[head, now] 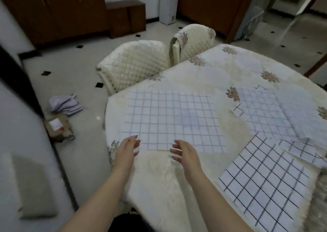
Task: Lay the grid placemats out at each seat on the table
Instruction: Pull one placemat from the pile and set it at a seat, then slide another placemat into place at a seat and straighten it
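Head view, frame slightly blurred.

Left hand (128,147): fingers spread and loosely bent, palm turned inward, holding nothing. Fingertips overlap the near left corner of the centre placemat (173,120); contact with the cloth cannot be told.

Right hand (183,151): same posture, fingers apart and relaxed, nothing pinched. Fingertips sit just at the mat's near edge, middle of the frame; contact unclear.

Centre placemat: white with a thin blue-grey grid, lying flat on the table (221,67) near its left edge, in the middle of the frame.

Dark-grid placemat (265,184): flat, lower right of the frame, turned at an angle.

Pale-grid placemats (274,115): loose overlapping pile, right of frame; the count cannot be told.

The table carries a cream cloth with brown flower prints. Two quilted chairs (136,63) stand at the far side, upper centre. Folded cloths (65,104) lie on the floor, left of frame.
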`<state>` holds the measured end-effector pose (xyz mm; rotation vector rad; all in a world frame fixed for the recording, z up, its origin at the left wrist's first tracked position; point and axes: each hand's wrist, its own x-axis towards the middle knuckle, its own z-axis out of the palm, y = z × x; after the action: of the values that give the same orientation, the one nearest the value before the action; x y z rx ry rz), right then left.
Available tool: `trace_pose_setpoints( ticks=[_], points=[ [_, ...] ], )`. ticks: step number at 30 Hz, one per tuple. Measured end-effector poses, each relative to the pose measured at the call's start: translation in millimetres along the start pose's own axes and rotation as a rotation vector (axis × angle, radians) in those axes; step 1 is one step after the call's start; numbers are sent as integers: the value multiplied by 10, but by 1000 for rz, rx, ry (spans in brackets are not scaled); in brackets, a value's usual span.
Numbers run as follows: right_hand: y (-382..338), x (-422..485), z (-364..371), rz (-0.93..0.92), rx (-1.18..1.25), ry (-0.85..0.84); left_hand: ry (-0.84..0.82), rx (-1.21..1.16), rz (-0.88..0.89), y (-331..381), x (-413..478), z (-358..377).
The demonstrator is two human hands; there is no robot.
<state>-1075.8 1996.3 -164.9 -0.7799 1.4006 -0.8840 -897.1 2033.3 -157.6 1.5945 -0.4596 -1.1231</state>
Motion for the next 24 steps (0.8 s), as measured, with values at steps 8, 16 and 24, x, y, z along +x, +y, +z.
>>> trace_pose_setpoints(
  ticks=[8, 16, 24],
  points=[
    [92, -37, 1009, 13, -151, -277, 230, -145, -24, -16, -28, -837],
    [168, -37, 1626, 31, -205, -394, 274, -132, -53, -6, 261, -1252],
    [138, 505, 2111, 13, -126, -198, 115, -25, -49, 325, 1173, -1360]
  ],
)
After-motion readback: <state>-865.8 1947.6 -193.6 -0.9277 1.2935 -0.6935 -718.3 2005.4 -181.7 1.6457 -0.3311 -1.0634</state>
